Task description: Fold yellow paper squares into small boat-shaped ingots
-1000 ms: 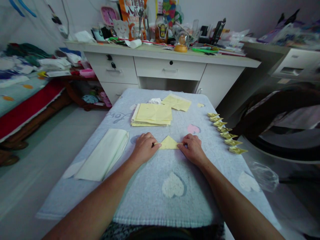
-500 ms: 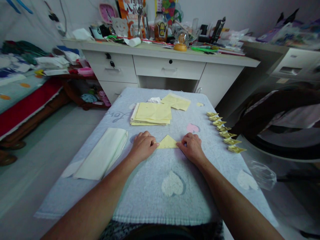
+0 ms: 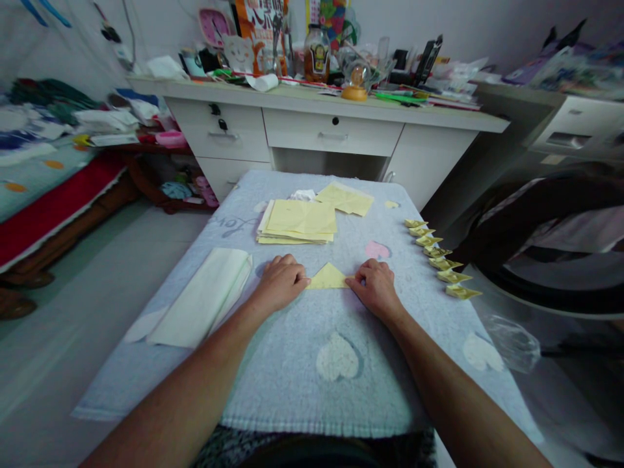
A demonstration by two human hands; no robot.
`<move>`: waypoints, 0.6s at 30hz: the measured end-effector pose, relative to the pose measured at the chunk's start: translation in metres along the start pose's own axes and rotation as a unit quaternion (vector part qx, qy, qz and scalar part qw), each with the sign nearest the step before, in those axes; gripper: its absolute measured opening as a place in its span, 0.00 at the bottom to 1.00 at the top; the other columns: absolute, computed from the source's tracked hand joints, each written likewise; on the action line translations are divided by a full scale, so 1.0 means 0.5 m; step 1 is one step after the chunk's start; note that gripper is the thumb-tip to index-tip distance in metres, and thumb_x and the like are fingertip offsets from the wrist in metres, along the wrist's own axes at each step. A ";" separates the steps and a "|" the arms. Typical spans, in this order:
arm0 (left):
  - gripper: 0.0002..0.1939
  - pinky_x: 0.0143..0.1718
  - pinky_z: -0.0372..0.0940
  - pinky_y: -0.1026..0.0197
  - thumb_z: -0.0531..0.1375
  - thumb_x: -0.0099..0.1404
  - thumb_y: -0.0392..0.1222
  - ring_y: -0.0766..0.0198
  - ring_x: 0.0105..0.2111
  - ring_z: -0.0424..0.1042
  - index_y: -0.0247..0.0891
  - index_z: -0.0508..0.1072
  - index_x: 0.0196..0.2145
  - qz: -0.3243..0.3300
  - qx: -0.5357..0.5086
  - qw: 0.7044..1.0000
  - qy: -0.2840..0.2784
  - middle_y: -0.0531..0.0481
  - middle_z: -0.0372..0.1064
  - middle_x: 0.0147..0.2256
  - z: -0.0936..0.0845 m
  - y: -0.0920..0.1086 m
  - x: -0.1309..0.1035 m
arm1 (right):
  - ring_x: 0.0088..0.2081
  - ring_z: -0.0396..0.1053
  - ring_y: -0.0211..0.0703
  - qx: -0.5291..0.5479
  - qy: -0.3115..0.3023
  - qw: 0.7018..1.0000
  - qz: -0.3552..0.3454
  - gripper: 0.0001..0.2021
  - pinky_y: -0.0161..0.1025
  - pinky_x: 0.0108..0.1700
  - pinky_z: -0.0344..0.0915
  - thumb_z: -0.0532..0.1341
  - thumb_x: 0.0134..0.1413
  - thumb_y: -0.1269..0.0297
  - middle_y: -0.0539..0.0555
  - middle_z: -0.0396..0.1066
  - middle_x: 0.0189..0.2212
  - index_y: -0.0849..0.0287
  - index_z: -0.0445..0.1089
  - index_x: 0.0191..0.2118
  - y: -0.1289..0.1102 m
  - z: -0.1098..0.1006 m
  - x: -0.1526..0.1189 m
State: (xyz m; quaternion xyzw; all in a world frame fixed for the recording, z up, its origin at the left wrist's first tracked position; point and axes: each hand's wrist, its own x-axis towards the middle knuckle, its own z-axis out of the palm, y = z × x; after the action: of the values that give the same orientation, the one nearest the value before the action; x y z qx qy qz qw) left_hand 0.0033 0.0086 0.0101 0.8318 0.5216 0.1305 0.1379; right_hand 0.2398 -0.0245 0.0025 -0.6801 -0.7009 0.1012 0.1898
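A small yellow paper folded into a triangle (image 3: 328, 277) lies on the cloth-covered table, its peak pointing away from me. My left hand (image 3: 283, 282) pinches its left corner between thumb and curled fingers. At the opposite corner, my right hand (image 3: 375, 286) holds the paper the same way. Beyond my hands is a stack of yellow paper sheets (image 3: 299, 221), with more yellow sheets (image 3: 345, 198) to its right. Several folded yellow paper boats (image 3: 454, 276) form a row along the table's right edge.
A folded whitish cloth or paper (image 3: 202, 299) lies left of my left forearm. White crumpled tissue (image 3: 303, 194) is behind the stack. The blue cloth (image 3: 292, 383) covers the table. A cluttered white desk (image 3: 336, 130) stands beyond, and a washing machine (image 3: 575, 133) at right.
The view has shifted very slightly. Both hands keep their grip on the corners of the folded paper, which looks unchanged.
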 end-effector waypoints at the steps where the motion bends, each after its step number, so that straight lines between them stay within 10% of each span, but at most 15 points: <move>1: 0.10 0.39 0.55 0.58 0.58 0.60 0.44 0.59 0.36 0.63 0.40 0.71 0.24 -0.001 0.001 1.000 0.002 0.50 0.65 0.32 0.000 0.000 -0.001 | 0.38 0.59 0.47 0.002 -0.004 1.000 0.000 0.11 0.41 0.38 0.50 0.62 0.53 0.60 0.54 0.67 0.33 0.58 0.71 0.23 0.001 -0.001 0.000; 6: 0.04 0.41 0.56 0.56 0.60 0.59 0.41 0.57 0.39 0.63 0.41 0.72 0.32 -0.006 -0.002 1.000 0.025 0.49 0.65 0.35 0.006 0.004 -0.006 | 0.39 0.59 0.46 0.010 -0.017 1.000 -0.001 0.09 0.41 0.39 0.50 0.61 0.53 0.61 0.55 0.66 0.35 0.58 0.72 0.25 0.004 -0.003 0.000; 10: 0.18 0.46 0.56 0.54 0.57 0.60 0.32 0.55 0.46 0.60 0.45 0.69 0.48 0.084 0.000 0.994 0.069 0.48 0.65 0.45 0.015 0.017 -0.010 | 0.40 0.59 0.47 0.011 -0.009 1.000 0.002 0.09 0.42 0.39 0.50 0.62 0.52 0.61 0.55 0.67 0.35 0.58 0.72 0.25 0.004 -0.001 0.001; 18: 0.20 0.40 0.58 0.59 0.52 0.68 0.35 0.59 0.41 0.62 0.51 0.63 0.56 0.221 0.095 0.970 -0.020 0.50 0.64 0.40 0.026 0.042 -0.027 | 0.41 0.59 0.47 -0.003 -0.009 1.000 0.016 0.10 0.41 0.40 0.50 0.62 0.53 0.60 0.54 0.67 0.35 0.58 0.72 0.25 -0.004 -0.001 0.000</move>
State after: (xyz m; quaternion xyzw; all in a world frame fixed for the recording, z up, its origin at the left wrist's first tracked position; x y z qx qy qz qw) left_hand 0.0199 -0.0138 0.0046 0.9382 0.3318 0.0914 0.0363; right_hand 0.2383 -0.0246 0.0039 -0.6911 -0.6916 0.1085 0.1800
